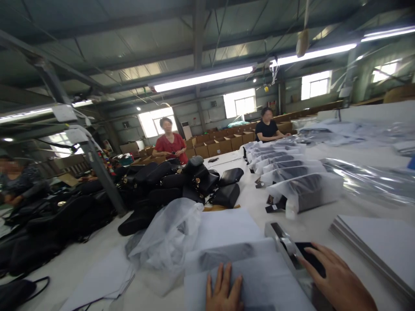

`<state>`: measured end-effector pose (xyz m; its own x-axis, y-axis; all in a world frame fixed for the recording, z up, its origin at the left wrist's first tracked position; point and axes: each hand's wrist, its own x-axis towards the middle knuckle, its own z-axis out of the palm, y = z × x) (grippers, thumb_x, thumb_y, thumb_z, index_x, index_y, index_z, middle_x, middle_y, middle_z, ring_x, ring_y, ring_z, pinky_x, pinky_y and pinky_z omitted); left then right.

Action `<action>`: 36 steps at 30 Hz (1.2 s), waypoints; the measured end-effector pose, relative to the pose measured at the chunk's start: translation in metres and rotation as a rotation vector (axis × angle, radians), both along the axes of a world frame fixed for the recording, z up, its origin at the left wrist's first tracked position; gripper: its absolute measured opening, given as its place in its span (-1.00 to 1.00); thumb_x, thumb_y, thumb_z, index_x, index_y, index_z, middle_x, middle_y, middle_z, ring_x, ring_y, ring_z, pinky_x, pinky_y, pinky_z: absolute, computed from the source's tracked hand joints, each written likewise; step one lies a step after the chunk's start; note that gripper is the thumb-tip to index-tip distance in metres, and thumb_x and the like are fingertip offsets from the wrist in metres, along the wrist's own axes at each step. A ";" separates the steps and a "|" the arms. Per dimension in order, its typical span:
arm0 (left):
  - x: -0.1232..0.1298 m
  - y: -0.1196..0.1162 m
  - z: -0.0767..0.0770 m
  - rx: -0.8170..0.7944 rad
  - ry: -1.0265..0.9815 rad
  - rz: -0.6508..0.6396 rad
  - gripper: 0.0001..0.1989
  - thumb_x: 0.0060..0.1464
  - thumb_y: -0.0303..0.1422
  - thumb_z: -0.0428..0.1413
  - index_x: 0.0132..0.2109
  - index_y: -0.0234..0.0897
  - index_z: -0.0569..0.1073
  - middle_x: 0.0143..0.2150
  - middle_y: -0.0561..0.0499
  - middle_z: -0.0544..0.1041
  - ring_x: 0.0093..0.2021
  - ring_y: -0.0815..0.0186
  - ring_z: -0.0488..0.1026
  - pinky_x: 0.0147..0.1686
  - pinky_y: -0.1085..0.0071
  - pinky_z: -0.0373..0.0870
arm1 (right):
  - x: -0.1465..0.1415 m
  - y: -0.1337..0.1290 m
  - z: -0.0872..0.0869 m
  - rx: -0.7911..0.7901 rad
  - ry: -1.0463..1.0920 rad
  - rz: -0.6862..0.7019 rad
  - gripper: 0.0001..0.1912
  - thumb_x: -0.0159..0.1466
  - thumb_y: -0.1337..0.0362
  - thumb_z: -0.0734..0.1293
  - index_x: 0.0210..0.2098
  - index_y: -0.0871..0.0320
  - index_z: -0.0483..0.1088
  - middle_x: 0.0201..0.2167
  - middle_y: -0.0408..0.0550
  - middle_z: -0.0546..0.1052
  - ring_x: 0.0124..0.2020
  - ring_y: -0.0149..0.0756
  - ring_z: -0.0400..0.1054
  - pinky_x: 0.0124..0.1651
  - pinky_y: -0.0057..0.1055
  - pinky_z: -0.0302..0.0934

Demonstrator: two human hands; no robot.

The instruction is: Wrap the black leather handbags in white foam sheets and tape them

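A bag wrapped in white translucent tissue lies in front of me at the bottom of the view, a dark shape showing through. My left hand rests flat on it with fingers spread. To its right is a grey tape dispenser with a dark part on its side. My right hand grips the dispenser, thumb and fingers about the dark part; the fingertips are partly blurred. Crumpled translucent wrapping lies just left of the wrapped bag, and white paper is beyond it.
Black bags are heaped on the left and centre. A row of tissue-wrapped bags extends away on the right. Near them are clear plastic sleeves and a paper stack. A metal post rises at left. Several people work beyond.
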<state>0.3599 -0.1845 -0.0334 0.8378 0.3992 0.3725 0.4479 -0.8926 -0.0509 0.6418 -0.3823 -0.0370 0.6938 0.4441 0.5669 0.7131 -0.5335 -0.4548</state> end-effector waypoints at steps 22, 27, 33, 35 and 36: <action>-0.012 -0.010 0.032 -0.031 0.059 -0.086 -0.56 0.31 -0.42 -0.01 0.29 -0.09 0.33 0.40 -0.09 0.22 0.38 -0.01 0.18 0.21 -0.16 0.26 | -0.081 -0.031 0.071 0.362 0.738 -0.031 -0.67 0.14 -0.04 0.44 -0.35 0.10 0.62 0.14 0.04 0.49 0.15 -0.03 0.37 0.27 -0.14 0.13; -0.012 -0.009 0.031 -0.052 0.035 -0.098 -0.57 0.32 -0.41 -0.02 0.29 -0.11 0.34 0.40 -0.11 0.22 0.38 -0.03 0.18 0.22 -0.17 0.23 | -0.100 -0.051 0.060 0.439 1.122 -0.056 -0.51 0.06 -0.10 0.49 -0.22 0.17 0.62 -0.17 0.08 0.63 -0.11 -0.06 0.52 -0.15 -0.28 0.43; -0.013 -0.008 0.031 -0.066 0.042 -0.105 -0.57 0.33 -0.39 -0.03 0.30 -0.11 0.33 0.40 -0.10 0.22 0.38 -0.04 0.17 0.22 -0.18 0.22 | -0.089 -0.054 0.032 0.292 1.060 0.007 -0.50 0.11 -0.15 0.42 -0.32 0.22 0.57 -0.38 0.06 0.62 -0.45 -0.27 0.48 -0.46 -0.41 0.35; -0.013 -0.009 0.031 -0.068 0.041 -0.101 -0.57 0.33 -0.39 -0.04 0.30 -0.10 0.33 0.41 -0.09 0.21 0.38 -0.03 0.17 0.23 -0.17 0.22 | -0.081 -0.054 0.029 0.221 0.997 0.024 -0.52 0.14 -0.15 0.38 -0.36 0.20 0.56 -0.46 0.00 0.60 -0.53 -0.30 0.43 -0.49 -0.41 0.31; -0.013 -0.009 0.032 -0.068 0.042 -0.099 -0.57 0.33 -0.39 -0.04 0.30 -0.10 0.33 0.41 -0.09 0.21 0.38 -0.03 0.17 0.23 -0.16 0.21 | -0.077 -0.054 0.029 0.192 0.968 0.024 -0.53 0.16 -0.13 0.37 -0.38 0.19 0.56 -0.50 -0.02 0.58 -0.55 -0.31 0.40 -0.50 -0.40 0.29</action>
<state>0.3470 -0.1932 -0.0017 0.8888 0.3365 0.3111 0.3557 -0.9346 -0.0053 0.5652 -0.4367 -0.0081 0.8882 0.4242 -0.1765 -0.0024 -0.3799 -0.9250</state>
